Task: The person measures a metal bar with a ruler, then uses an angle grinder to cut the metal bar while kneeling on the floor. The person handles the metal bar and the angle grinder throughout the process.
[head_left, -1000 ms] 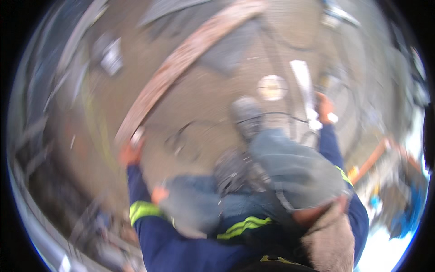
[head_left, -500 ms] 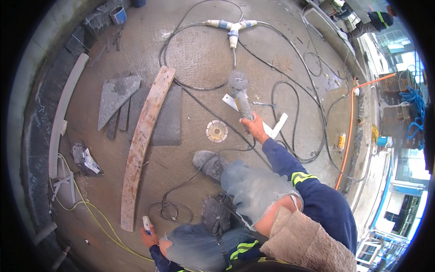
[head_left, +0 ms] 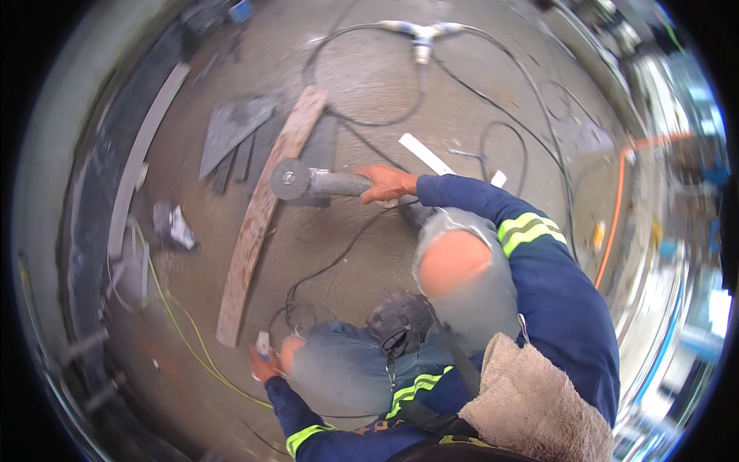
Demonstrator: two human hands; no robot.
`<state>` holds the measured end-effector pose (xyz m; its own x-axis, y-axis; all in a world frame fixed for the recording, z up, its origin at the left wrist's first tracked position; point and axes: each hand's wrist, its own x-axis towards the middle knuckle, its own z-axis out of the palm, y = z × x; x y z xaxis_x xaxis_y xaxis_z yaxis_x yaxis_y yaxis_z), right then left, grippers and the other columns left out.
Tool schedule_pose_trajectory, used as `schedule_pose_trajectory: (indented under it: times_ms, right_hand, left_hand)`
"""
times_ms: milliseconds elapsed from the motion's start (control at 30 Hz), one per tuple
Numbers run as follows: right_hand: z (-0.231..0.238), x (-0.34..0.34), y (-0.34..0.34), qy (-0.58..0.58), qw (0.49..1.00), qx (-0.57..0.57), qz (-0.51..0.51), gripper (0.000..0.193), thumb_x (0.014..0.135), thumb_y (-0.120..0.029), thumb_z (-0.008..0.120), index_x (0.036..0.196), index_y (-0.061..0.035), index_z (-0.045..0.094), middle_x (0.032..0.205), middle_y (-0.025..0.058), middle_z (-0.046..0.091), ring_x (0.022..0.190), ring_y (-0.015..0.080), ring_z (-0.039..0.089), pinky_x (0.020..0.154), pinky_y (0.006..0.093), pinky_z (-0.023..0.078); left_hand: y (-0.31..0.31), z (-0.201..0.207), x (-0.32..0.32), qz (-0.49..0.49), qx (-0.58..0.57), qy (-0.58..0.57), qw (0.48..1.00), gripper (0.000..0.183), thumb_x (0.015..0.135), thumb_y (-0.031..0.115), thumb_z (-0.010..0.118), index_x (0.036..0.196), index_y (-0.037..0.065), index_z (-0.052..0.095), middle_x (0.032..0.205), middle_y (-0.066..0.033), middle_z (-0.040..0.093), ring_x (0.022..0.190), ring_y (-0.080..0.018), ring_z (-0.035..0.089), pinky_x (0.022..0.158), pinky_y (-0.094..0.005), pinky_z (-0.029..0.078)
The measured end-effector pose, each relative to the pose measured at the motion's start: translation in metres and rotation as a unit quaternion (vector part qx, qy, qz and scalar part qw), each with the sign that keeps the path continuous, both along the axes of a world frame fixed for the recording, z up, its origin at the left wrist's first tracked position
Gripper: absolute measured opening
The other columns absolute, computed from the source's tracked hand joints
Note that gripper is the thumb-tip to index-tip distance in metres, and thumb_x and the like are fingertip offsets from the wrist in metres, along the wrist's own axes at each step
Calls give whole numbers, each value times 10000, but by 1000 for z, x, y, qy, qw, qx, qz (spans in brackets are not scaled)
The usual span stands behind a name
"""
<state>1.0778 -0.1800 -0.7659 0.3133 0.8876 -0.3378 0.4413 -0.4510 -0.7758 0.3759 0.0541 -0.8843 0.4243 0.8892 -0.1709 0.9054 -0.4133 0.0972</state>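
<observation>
An angle grinder (head_left: 339,183) lies sideways in the grasp of my right hand (head_left: 389,185), which is wrapped round its rear end. Its grey disc points left and overlaps the upper half of a long, curved, reddish-stained plank (head_left: 258,231); whether they touch I cannot tell. A black cord (head_left: 323,266) runs back from the grinder toward loose coils by my left knee. My left hand (head_left: 265,366) is low on the left, closed round a white-and-blue plug (head_left: 263,343), near the plank's lower end. The cord's far end is hard to follow.
Dark stone slabs (head_left: 231,131) lie behind the plank. A white three-way power connector (head_left: 422,32) sits among black cables at the top. A yellow-green hose (head_left: 181,323) curves on the left. A dark pouch (head_left: 400,319) hangs between my knees. An orange pipe (head_left: 616,208) runs along the right.
My right hand has swung the grinder leftward, from beyond my foot to over the plank. The toothed cutting disc on the floor is now out of sight. My view has shifted.
</observation>
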Motion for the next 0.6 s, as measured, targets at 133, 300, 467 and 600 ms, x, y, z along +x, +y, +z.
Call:
schedule_pose_trajectory:
  times_ms: [133,300,467,600]
  right_hand:
    - [-42,-20,33,-47,997,-6,56,619,794,-337,816,1286,0,651,1084,283,744,1040,475,711,938,533,537]
    - [-56,-14,34,150,989,11,-6,603,830,-353,819,1288,-8,630,1032,199,731,923,352,734,815,477,582]
    - [-62,38,-19,667,730,-18,-145,630,914,-342,752,1420,-49,520,918,128,643,756,213,665,595,365,543]
    - [-52,59,-33,817,550,79,-157,636,939,-363,700,1462,-66,495,917,129,623,682,198,607,538,336,505]
  left_hand:
    - [-26,63,23,94,-114,-98,984,670,973,333,769,1535,26,572,1320,-277,704,1210,-408,694,1054,-479,547]
    - [-52,143,47,171,-245,-124,946,629,1017,350,760,1495,-24,597,1314,-215,739,1199,-296,724,1039,-420,559]
    - [-16,202,281,7,-349,-135,927,620,1032,357,753,1494,-24,594,1335,-218,736,1230,-301,718,1066,-404,545]
    - [-22,175,529,-83,-412,-240,875,760,1023,476,751,1543,-37,539,1421,-241,686,1326,-311,673,1139,-422,507]
